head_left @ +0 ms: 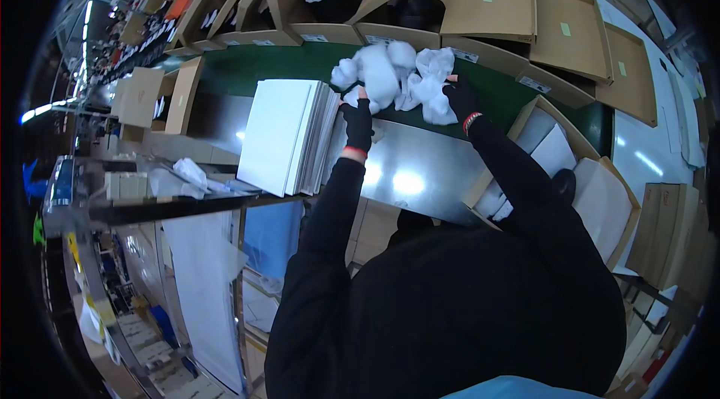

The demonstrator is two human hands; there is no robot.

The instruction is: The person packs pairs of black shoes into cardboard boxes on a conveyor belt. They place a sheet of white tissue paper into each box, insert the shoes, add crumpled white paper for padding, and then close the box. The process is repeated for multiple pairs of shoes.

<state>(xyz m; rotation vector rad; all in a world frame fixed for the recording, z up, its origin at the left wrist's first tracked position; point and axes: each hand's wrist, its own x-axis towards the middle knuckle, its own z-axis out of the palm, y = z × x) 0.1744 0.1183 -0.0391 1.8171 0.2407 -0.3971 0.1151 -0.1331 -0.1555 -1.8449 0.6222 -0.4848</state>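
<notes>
Several crumpled wads of white tissue paper lie in a heap on the green belt, over the edge of the metal ledge. My left hand, in a black fingerless glove, is at the heap's near left side, its bare fingertips apart and beside the paper. At the right end, my right hand, gloved the same way, pinches the edge of a looser wad of tissue paper; its far fingers are partly hidden. Close to my left wrist stands a stack of white sheets or flat boards.
Behind the heap, open brown cardboard boxes with dark items inside line the green belt. An open carton with white paper sits by my right forearm. A shiny metal ledge lies before me; another open box stands farther left.
</notes>
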